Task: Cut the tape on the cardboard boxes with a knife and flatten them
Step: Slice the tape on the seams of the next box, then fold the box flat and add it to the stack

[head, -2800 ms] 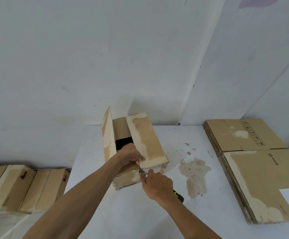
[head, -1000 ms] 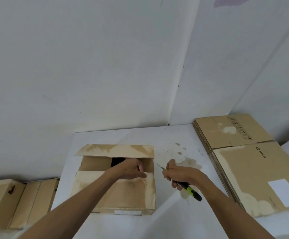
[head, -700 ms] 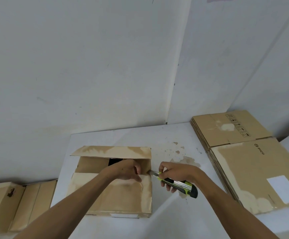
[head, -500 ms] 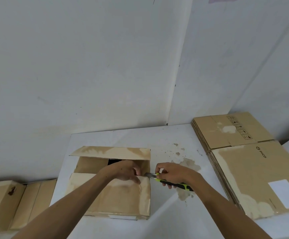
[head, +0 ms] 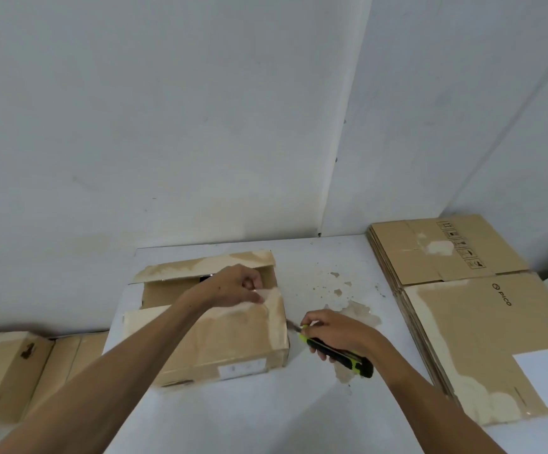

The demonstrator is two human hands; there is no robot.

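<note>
From the head view, a brown cardboard box (head: pixel 213 329) sits on the white bench (head: pixel 266 414), left of centre and near the far wall. Its top is partly open: the far flap (head: pixel 207 267) is folded back toward the wall, showing a dark gap inside, and the near flap (head: pixel 233 326) lies roughly flat over the rest of the opening. Pale patches where the paper surface is torn away run along the flap edges and down the right end of the box. A white label (head: pixel 241 370) shows on its near side.

The left hand (head: pixel 233 286) rests on the far right corner of the near flap, its grip curled over the flap's edge with the fingers bent.

The right hand (head: pixel 334 332) is just beside the box's right end, its grip wrapped round a black and yellow-green knife (head: pixel 338 355). The thin blade points left and its tip meets the upper right edge of the box.

On the right of the bench lies a stack of flattened boxes (head: pixel 482 322), the top one carrying a white label and printed marks. More brown boxes (head: pixel 20 371) stand lower down at the left, beyond the bench edge. Brown stains (head: pixel 354 309) mark the bench between box and stack.
</note>
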